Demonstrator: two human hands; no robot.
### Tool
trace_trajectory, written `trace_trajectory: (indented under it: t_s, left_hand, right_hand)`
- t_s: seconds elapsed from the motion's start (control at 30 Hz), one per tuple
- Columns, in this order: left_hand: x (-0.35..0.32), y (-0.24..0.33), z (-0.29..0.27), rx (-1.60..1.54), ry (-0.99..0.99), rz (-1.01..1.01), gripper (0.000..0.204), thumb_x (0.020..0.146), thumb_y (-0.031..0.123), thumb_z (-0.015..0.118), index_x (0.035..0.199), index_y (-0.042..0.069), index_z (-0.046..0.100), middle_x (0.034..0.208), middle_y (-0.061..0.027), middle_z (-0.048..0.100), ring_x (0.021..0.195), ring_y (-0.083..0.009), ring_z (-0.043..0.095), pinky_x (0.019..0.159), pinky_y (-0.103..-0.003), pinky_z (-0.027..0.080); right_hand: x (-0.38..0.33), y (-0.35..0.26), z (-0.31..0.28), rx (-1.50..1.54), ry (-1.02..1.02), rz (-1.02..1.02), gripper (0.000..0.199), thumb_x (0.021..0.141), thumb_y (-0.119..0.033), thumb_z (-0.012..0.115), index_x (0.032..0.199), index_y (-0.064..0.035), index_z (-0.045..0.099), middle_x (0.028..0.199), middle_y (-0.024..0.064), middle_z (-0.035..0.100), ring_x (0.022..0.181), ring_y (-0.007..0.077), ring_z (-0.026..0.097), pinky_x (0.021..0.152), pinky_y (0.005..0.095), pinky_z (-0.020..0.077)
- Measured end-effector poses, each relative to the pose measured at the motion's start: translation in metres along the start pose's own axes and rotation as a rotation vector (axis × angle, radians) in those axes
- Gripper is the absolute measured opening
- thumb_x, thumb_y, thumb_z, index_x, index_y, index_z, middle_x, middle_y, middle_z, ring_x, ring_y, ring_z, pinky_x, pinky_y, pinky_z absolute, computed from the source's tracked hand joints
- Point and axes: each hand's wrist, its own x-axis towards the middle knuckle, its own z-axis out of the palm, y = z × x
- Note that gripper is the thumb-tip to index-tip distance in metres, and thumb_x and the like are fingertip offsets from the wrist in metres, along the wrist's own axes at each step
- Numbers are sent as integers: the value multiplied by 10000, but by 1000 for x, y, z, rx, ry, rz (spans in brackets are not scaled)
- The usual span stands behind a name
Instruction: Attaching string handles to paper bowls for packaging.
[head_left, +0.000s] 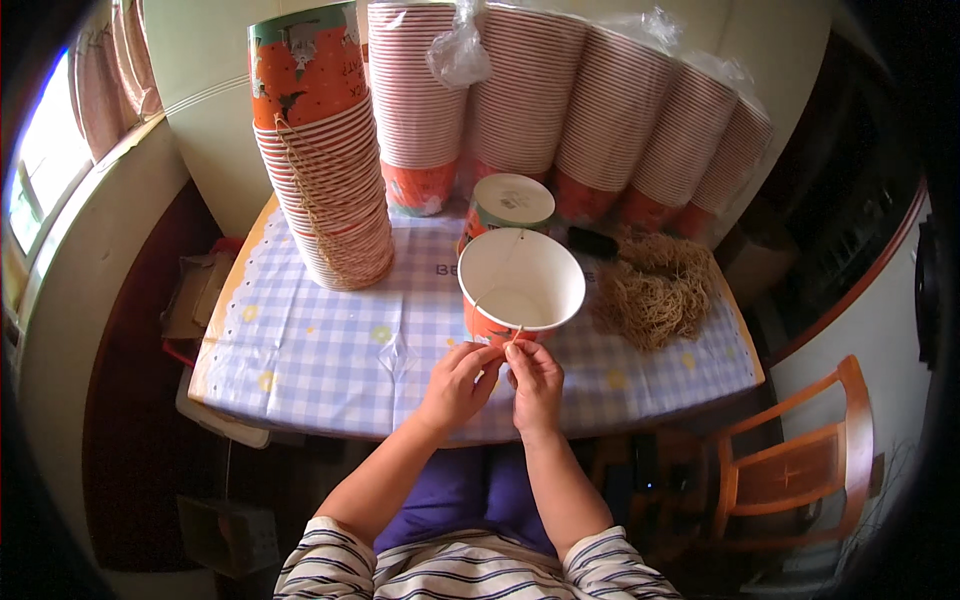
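Note:
An open paper bucket (520,285), white inside and orange outside, stands on the table in front of me. It leans slightly toward my hands. A thin tan string (518,336) runs through its near rim, and a strand crosses the inside toward the far rim. Just below the near rim, my left hand (462,384) is closed, its fingertips pinching the string. My right hand (537,388) pinches the same string with thumb and forefinger, fingertips almost touching the left ones. The string's end is hidden by my fingers. Behind the bucket, another paper bucket (513,200) sits upside down.
A tall bucket stack (325,200) with strings draped over it stands at left. Several plastic-wrapped bucket stacks (525,90) line the back. A tangled string heap (655,295) lies at right, beside a black object (592,243). The checked tablecloth (330,350) covers the table; a wooden chair (795,460) stands right.

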Motion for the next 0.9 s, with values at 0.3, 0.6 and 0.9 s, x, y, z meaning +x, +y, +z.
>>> trace_trajectory:
  t_s: [0.3, 0.6, 0.9]
  left_hand:
    - [-11, 0, 4, 9, 80, -57, 242, 680, -47, 658, 908, 26, 626, 782, -97, 610, 662, -252, 577, 583, -332, 463]
    - [-9, -3, 5, 43, 81, 26, 237, 652, -34, 672, 873, 36, 627, 752, -76, 597, 632, -233, 551, 570, -329, 440]
    - [-12, -2, 5, 79, 52, 78, 218, 644, -40, 671, 836, 47, 617, 697, -56, 558, 599, -217, 526, 542, -323, 414]
  right_hand:
    - [-9, 9, -4, 13, 1, 48, 126, 861, -87, 631, 938, 10, 612, 938, 48, 626, 882, 99, 564, 822, 236, 441]
    - [-8, 11, 3, 6, 71, 28, 125, 857, -79, 629, 944, 10, 616, 921, 43, 626, 846, 91, 562, 784, 231, 452]
    - [-6, 2, 13, -65, 154, -22, 150, 881, -120, 610, 938, 18, 612, 912, 40, 623, 826, 84, 553, 735, 221, 445]
